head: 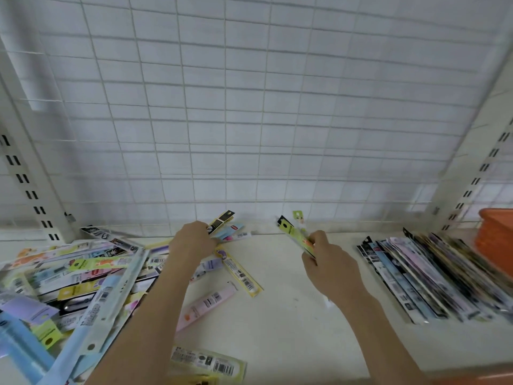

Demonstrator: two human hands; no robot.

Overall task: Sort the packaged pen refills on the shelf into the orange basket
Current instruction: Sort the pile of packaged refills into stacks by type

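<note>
A loose heap of packaged pen refills (69, 284) covers the white shelf (291, 323) at its left end, the slim packets lying crossed over one another in yellow, blue, lilac and black. Toward the shelf's middle, a few strays lie apart from the heap: a pink packet (206, 305), a yellow-edged packet (240, 275) angled beside it, and a barcode packet (208, 362) near the front edge.

The left hand (193, 240) reaches to the back of the shelf, fingers curled round a black-and-yellow packet (222, 222) whose top sticks up toward the wire grid (249, 107) behind. Right of it, the right hand (327, 262) pinches a yellow-green packet (294, 234) between thumb and fingers, holding it tilted above the shelf.

Farther right, a tidy row of packets (433, 279) lies side by side, overlapping on the shelf.

At the shelf's right end stands the orange basket (494, 237), only partly in view; its inside cannot be seen, so what it holds cannot be told.
</note>
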